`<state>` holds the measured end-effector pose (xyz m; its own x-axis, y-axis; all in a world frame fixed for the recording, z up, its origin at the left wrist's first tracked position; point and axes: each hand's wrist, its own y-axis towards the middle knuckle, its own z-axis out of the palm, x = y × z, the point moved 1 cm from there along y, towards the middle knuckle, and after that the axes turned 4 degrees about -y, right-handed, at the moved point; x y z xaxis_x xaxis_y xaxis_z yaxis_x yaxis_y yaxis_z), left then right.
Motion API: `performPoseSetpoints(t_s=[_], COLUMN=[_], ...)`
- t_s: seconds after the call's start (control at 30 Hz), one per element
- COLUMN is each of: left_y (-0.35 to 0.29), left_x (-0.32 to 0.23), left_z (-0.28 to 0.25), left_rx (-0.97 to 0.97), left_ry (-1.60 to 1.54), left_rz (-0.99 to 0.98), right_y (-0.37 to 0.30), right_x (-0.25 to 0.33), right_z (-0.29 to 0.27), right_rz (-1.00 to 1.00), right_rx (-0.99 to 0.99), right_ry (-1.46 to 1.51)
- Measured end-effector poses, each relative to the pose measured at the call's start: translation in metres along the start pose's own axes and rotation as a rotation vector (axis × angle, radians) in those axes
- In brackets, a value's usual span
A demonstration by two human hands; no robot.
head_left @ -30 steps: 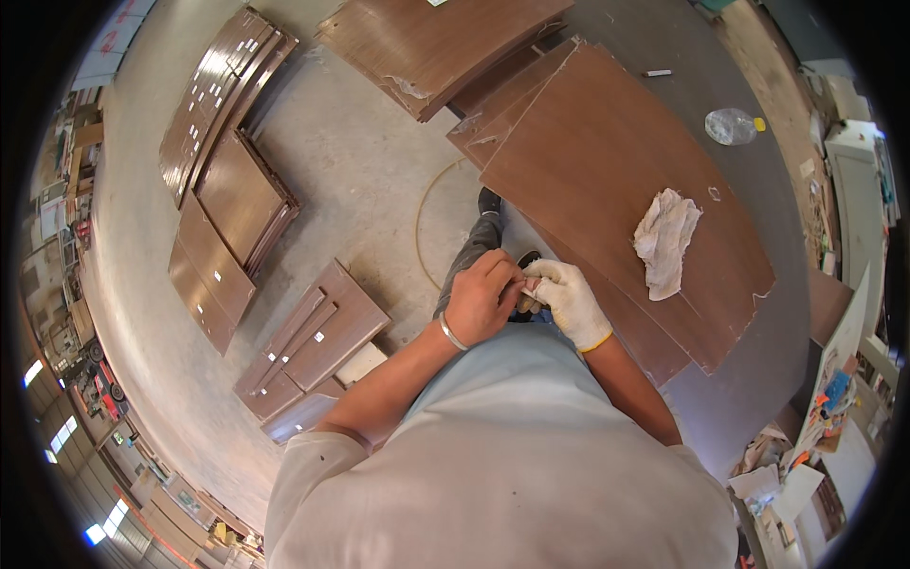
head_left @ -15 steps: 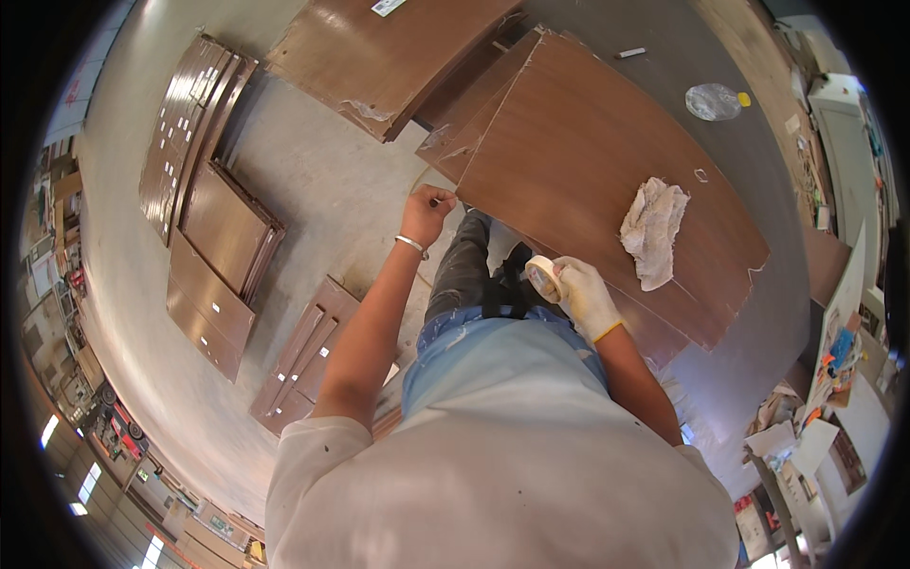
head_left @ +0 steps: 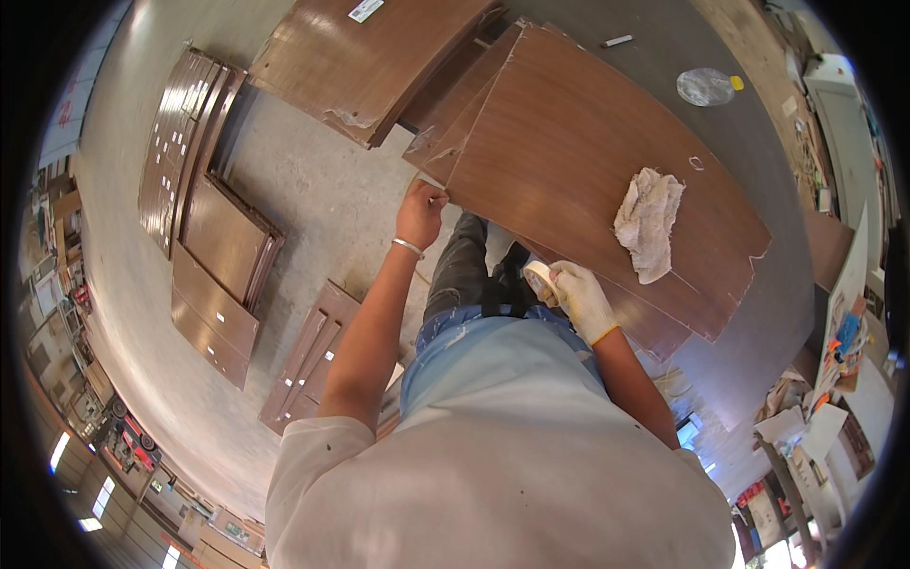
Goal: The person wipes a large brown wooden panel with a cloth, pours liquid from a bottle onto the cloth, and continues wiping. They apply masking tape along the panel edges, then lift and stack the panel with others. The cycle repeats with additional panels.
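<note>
My right grip clasps the tape roll near the edge of the brown panel; the roll should prove light, firm and tacky, best taken by its rim; my left grip curls beside the panel's corner; whether it pinches anything, I cannot tell.

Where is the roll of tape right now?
In the head view, the tape roll is in the gloved right hand, slightly right of centre, near the lower edge of the brown panels.

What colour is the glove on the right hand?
The glove on the right hand is off-white with a thin yellow edge, best seen in the head view.
</note>
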<state>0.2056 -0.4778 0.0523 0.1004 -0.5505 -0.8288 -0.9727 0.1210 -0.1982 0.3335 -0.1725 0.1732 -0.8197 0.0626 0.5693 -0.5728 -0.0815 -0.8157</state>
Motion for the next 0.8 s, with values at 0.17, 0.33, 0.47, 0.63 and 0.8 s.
performPoseSetpoints(t_s=[0.17,0.33,0.47,0.63,0.8], left_y=[0.003,0.001,-0.003,0.001,0.019], left_x=[-0.002,-0.012,-0.018,-0.009,0.017], left_z=[0.001,0.004,0.006,0.008,-0.003], left_rx=[-0.013,-0.06,-0.1,-0.13,0.035], left_ry=[0.052,0.202,0.246,0.188,-0.129], left_rz=[0.04,0.061,0.064,-0.033,-0.27], right_y=[0.003,0.005,0.006,0.006,0.005], right_x=[0.001,-0.003,-0.005,-0.005,-0.005], right_z=[0.001,-0.002,-0.004,-0.003,0.0], right_rz=[0.021,0.044,0.045,0.04,0.034], right_rx=[0.02,0.027,0.031,0.047,0.066], right_ry=[0.009,-0.019,-0.016,-0.012,-0.025])
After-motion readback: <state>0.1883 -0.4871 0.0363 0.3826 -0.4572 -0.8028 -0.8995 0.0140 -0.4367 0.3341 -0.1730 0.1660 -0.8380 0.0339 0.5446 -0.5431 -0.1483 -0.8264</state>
